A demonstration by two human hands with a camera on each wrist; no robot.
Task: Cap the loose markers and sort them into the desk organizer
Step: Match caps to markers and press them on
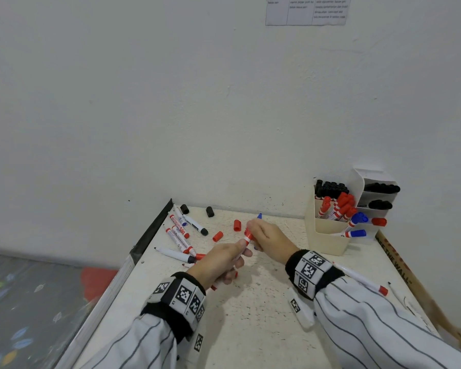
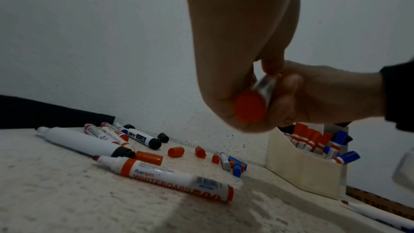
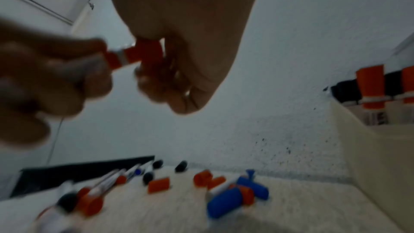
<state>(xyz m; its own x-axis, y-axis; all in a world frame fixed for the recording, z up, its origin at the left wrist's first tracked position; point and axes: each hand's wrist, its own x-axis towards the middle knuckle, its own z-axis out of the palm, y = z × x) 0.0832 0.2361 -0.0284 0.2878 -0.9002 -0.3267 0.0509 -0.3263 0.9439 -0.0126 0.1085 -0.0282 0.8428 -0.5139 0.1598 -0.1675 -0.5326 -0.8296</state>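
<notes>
Hands meet over the middle of the counter (image 1: 250,328) in the head view: the left hand (image 1: 221,262) is wrapped round the barrel of a red marker (image 1: 246,242), and the right hand (image 1: 268,237) pinches the red cap on its far end. At ten o'clock from the hands lie the loose markers (image 1: 181,235), some uncapped, with two black caps (image 1: 210,211) and two red caps (image 1: 217,236) scattered near them. At two o'clock stands the cream desk organizer (image 1: 328,235), black, red and blue markers upright in its compartments.

From the left wrist, the red marker (image 2: 249,106) shows end-on, its red butt ringed by the curled fingers (image 2: 289,95) of the left hand, with the right hand (image 2: 336,93) coming in from three o'clock. On the counter below lies a red whiteboard marker (image 2: 170,176) with no cap.

From the right wrist, which is blurred, the right hand (image 3: 179,47) pinches the red cap (image 3: 143,50) seated on the marker, the left hand (image 3: 51,77) at nine o'clock. Blue caps (image 3: 226,201) lie at six o'clock.
</notes>
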